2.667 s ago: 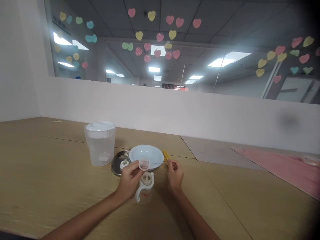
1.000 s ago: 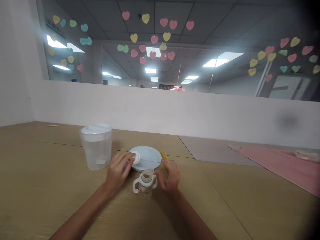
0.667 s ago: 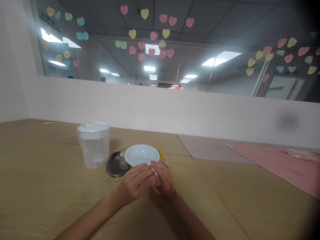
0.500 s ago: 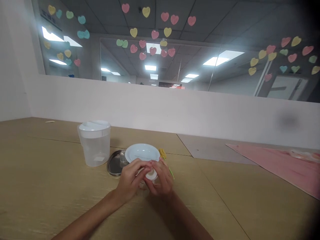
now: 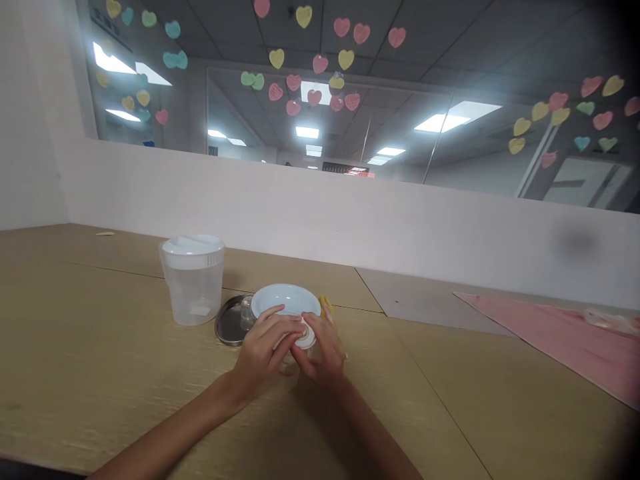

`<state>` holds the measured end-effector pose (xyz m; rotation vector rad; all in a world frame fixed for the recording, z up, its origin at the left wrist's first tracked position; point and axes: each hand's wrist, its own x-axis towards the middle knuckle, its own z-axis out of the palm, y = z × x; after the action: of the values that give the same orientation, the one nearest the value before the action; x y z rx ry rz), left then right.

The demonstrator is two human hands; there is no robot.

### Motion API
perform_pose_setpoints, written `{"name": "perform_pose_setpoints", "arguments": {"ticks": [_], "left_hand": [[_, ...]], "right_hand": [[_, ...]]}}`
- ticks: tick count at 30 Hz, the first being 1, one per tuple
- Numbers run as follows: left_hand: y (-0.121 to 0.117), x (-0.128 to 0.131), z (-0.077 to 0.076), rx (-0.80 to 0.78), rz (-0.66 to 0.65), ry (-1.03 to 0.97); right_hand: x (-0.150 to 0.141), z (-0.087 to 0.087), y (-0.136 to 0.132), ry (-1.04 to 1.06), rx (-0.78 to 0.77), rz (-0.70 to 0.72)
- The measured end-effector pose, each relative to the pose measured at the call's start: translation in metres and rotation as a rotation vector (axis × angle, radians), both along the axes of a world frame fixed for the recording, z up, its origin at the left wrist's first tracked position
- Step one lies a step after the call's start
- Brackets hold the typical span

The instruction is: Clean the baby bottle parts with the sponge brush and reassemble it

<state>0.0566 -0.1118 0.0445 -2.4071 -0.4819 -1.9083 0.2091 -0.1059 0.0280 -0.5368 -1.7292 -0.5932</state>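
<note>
White collar (image 5: 307,340) was gripped between left hand (image 5: 264,353) and right hand (image 5: 324,352), apparently being fitted; level turning seemed required.

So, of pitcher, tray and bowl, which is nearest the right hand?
The white bowl, just beyond the right hand; the metal tray is farther left, the lidded pitcher farthest.

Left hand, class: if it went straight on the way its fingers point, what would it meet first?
Most likely the white lid, which the left hand seems to touch; the right hand lies just beyond. Exact depth is unclear.
</note>
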Motion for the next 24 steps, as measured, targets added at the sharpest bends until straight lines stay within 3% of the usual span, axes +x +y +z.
{"name": "perform_pose_setpoints", "arguments": {"ticks": [3,7,11,14,17,21,24], "left_hand": [[0.001,-0.004,-0.004,0.06,0.064,0.045],[0.003,-0.004,-0.006,0.095,0.057,0.149],[0.012,-0.005,-0.01,-0.132,0.082,0.163],[0.024,-0.008,-0.023,-0.307,0.055,0.164],[0.036,-0.009,-0.045,-0.345,-0.024,0.229],[0.043,-0.003,-0.07,-0.463,-0.052,0.162],[0.043,0.0,-0.076,-0.575,-0.106,0.065]], "right_hand": [[-0.001,-0.001,0.001,0.002,-0.016,-0.013],[0.005,-0.001,0.003,-0.013,0.011,-0.116],[0.012,-0.004,0.006,0.028,0.003,-0.195],[0.011,-0.011,0.007,0.275,-0.214,-0.147],[0.004,-0.02,0.005,0.458,-0.478,0.003],[-0.004,-0.028,0.003,0.269,-0.531,0.052],[-0.007,-0.031,0.005,0.137,-0.498,0.009]]}}
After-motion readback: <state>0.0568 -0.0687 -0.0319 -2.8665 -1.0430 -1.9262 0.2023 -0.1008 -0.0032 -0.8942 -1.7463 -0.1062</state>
